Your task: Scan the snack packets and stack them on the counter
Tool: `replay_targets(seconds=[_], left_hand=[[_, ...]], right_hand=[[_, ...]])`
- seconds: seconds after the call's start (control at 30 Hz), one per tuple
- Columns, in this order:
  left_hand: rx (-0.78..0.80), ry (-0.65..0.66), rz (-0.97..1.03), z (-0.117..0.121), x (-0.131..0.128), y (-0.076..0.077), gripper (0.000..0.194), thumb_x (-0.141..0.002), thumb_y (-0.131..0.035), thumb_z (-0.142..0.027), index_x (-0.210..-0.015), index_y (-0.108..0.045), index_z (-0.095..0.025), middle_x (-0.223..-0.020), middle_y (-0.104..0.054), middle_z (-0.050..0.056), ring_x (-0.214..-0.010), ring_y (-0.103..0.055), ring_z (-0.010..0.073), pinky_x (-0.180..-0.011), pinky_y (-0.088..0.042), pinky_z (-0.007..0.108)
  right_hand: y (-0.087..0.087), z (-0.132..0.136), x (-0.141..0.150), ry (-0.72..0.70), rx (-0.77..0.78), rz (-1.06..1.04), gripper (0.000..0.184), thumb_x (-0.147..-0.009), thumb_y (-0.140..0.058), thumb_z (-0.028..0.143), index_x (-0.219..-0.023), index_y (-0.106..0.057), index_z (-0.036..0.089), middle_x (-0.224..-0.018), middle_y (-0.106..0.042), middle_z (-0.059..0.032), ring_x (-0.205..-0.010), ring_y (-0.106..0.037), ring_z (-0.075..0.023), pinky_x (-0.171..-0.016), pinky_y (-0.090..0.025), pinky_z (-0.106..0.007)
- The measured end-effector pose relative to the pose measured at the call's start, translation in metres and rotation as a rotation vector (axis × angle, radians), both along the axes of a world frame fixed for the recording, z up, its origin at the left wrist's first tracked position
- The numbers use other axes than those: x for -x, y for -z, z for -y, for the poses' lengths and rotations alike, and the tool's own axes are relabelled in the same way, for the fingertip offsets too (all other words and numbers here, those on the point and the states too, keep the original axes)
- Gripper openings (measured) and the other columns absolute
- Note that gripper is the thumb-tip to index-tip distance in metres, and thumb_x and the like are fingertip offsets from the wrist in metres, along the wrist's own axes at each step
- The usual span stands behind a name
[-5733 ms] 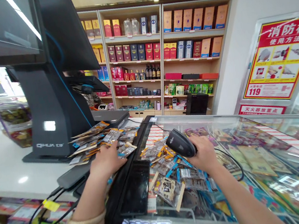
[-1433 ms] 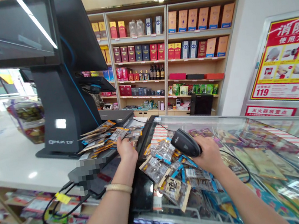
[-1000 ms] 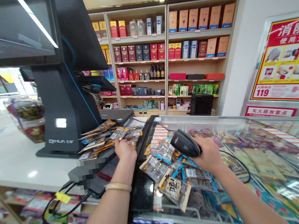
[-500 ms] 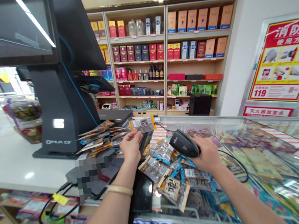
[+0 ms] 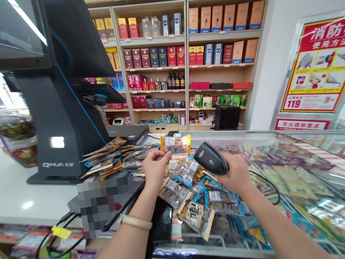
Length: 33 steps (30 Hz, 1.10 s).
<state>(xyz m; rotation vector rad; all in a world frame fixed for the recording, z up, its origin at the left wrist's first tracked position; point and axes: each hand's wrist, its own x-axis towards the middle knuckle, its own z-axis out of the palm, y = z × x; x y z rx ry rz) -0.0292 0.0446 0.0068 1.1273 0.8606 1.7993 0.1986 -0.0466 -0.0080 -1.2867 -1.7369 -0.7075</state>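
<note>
My left hand (image 5: 156,168) pinches the lower left corner of a small snack packet (image 5: 177,144) with orange ends and a printed back, held up above the counter. My right hand (image 5: 236,173) is wrapped round the handle of a black barcode scanner (image 5: 209,158), whose head points left toward that packet without touching it. Below both hands lies a loose heap of snack packets (image 5: 199,218), clear with brown contents and blue or orange edges, on the glass display case. Left of my left hand, a second pile of similar packets (image 5: 108,156) rests by the till.
The black till (image 5: 56,112) with its screens stands on the white counter (image 5: 8,180) at left. Cables hang off the counter's front edge. The glass case (image 5: 294,163) extends right, with packaged goods beneath. Behind are shelves of boxes (image 5: 155,58) and a red wall poster (image 5: 325,65).
My left hand has carried the packet slightly to the right, nearer the scanner's head. The scanner stays in my right hand at almost the same spot. The whole view has shifted a little.
</note>
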Motion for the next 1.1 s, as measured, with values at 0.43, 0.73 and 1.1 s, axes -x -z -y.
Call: replay_targets(seconds=[0.43, 0.73, 1.1], left_hand=[[0.052, 0.347, -0.663, -0.002, -0.007, 0.024, 0.016, -0.07, -0.071, -0.028, -0.083, -0.069, -0.017, -0.077, -0.072, 0.005, -0.066, -0.067, 0.0181, -0.066, -0.056, 0.032], [0.259, -0.428, -1.543, 0.007, 0.025, 0.0, 0.043, -0.082, -0.056, -0.024, -0.125, -0.062, -0.022, -0.121, -0.063, 0.017, -0.115, -0.055, 0.0364, -0.096, -0.042, 0.056], [0.411, -0.328, -1.655, 0.004, 0.031, 0.0, 0.043, -0.084, -0.043, -0.011, -0.12, -0.065, -0.021, -0.128, -0.056, 0.017, -0.121, -0.05, 0.0346, -0.094, -0.044, 0.052]], right_hand=[[-0.001, 0.001, -0.004, -0.006, -0.119, -0.029, 0.022, -0.076, -0.057, 0.036, -0.088, -0.062, 0.018, -0.075, -0.066, -0.006, -0.071, -0.059, -0.0214, -0.065, -0.037, -0.031], [0.002, 0.0, -0.004, -0.024, -0.119, -0.016, 0.025, -0.075, -0.058, 0.034, -0.093, -0.062, 0.018, -0.083, -0.068, -0.0073, -0.076, -0.061, -0.0219, -0.069, -0.04, -0.032], [0.001, 0.001, -0.003, -0.046, -0.101, 0.028, 0.024, -0.079, -0.057, 0.035, -0.093, -0.062, 0.017, -0.076, -0.064, -0.0054, -0.074, -0.059, -0.021, -0.069, -0.038, -0.031]])
